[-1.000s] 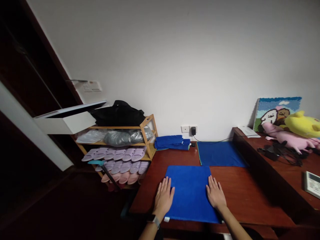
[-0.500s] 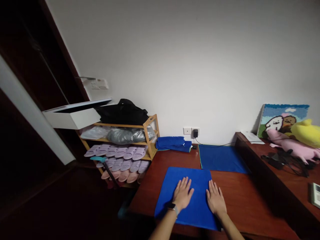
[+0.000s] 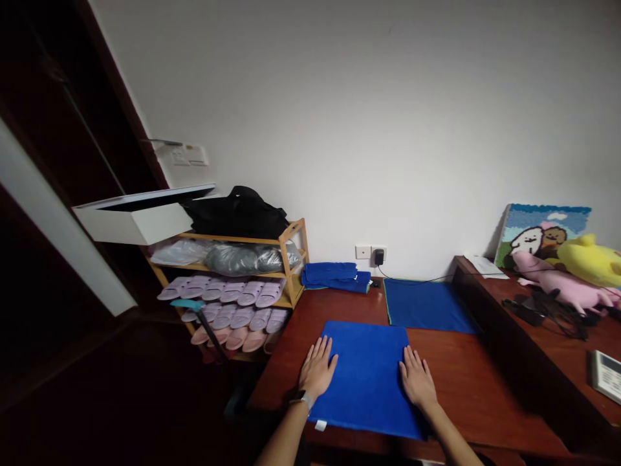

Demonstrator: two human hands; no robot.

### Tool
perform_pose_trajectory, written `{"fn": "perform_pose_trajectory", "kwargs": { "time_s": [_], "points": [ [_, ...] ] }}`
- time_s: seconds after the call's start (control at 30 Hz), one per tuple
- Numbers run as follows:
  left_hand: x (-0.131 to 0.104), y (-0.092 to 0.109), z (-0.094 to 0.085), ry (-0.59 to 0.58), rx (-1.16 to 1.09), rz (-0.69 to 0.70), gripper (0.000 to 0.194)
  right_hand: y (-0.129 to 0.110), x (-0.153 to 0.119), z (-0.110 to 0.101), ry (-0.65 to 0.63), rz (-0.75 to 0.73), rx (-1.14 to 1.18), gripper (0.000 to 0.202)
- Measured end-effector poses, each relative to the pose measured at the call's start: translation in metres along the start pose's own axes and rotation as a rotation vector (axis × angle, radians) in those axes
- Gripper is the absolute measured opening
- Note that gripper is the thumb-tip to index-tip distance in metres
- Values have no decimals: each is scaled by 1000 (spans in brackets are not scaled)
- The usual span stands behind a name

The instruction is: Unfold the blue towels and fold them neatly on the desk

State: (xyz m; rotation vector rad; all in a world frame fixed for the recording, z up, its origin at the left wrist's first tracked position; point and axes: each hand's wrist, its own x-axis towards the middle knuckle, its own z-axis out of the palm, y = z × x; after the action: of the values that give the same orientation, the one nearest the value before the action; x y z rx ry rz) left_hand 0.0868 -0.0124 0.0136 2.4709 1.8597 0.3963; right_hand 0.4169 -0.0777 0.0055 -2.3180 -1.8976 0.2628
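Observation:
A blue towel [image 3: 366, 382] lies spread flat on the brown wooden table [image 3: 473, 378], a white tag showing at its near left corner. My left hand [image 3: 317, 369], with a watch on the wrist, rests flat along the towel's left edge, fingers stretched out. On the opposite edge, my right hand [image 3: 418, 378] also lies flat, its fingers extended. Neither hand grips anything. Behind, a second blue towel [image 3: 429, 304] with a green edge is laid flat against the wall side. Left of it sits a stack of folded blue towels [image 3: 334, 276].
A wooden rack [image 3: 294, 252] with several slippers [image 3: 250, 291], a black bag [image 3: 237, 213] and a white box [image 3: 140, 223] stands left. On the raised right-hand surface are a pink plush toy [image 3: 557, 281], a yellow plush toy [image 3: 589, 259], cables and a calculator [image 3: 609, 375]. A charger [image 3: 379, 257] is plugged into the wall.
My left hand has moved left from the towel's middle to its left edge. The towel's left side now looks straighter and its tag is visible. My right hand has stayed on the right edge.

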Motion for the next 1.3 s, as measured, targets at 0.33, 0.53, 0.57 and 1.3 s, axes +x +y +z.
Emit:
{"fn": "perform_pose_trajectory", "kwargs": {
  "time_s": [0.33, 0.53, 0.57, 1.3],
  "points": [
    [-1, -3, 0, -2, 25, -1, 65, -25, 61, -16, 16, 74, 9, 68],
    [-1, -3, 0, -10, 63, -2, 64, -21, 66, 1, 45, 55, 18, 70],
    [-1, -3, -1, -4, 72, 3, 64, -20, 66, 2, 47, 51, 26, 70],
    [94, 102, 28, -130, -91, 277, 67, -21, 66, -4, 10, 56, -14, 68]
  ]
}}
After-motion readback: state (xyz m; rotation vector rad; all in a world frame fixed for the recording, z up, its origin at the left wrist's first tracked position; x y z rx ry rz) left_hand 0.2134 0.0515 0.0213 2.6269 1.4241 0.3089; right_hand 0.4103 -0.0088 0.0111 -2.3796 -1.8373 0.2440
